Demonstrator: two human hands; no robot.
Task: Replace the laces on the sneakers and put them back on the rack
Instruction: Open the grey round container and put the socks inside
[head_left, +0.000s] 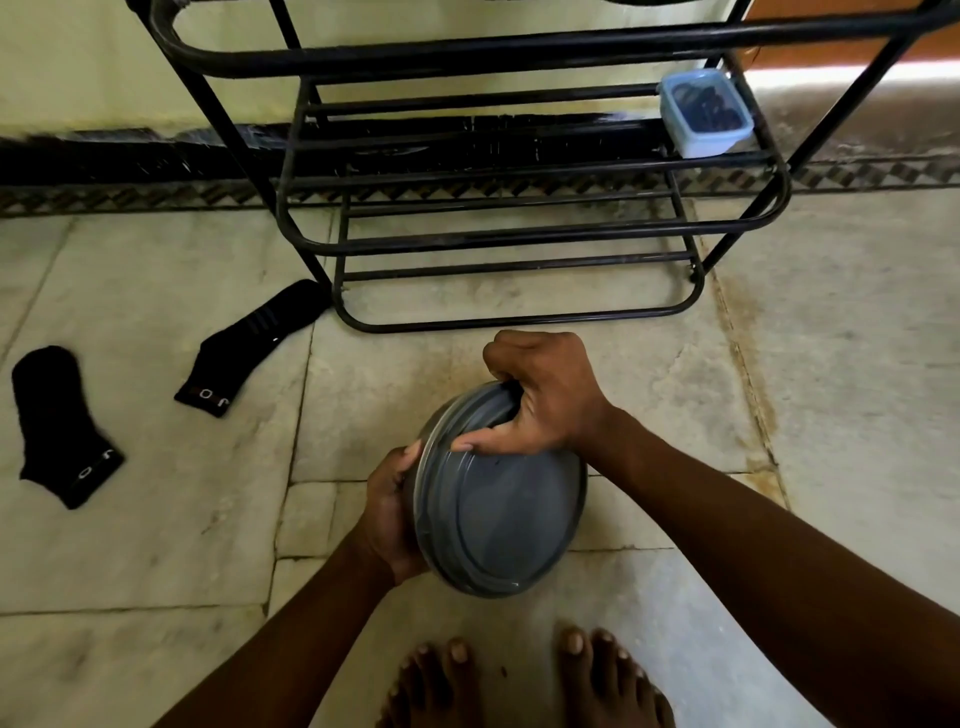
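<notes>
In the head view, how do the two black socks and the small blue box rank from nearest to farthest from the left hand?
1. Inner sock, on the floor by the rack, left of the left hand.
2. Outer sock, far left on the floor.
3. Blue box, on a rack shelf, upper right.

The round container (501, 506) is grey; the shoe rack (467, 54) is black, its lidded box (706, 111) pale blue. Both socks (52, 421) (254, 343) at the left edge of the floor (156, 545) are black with white lettering.
</notes>
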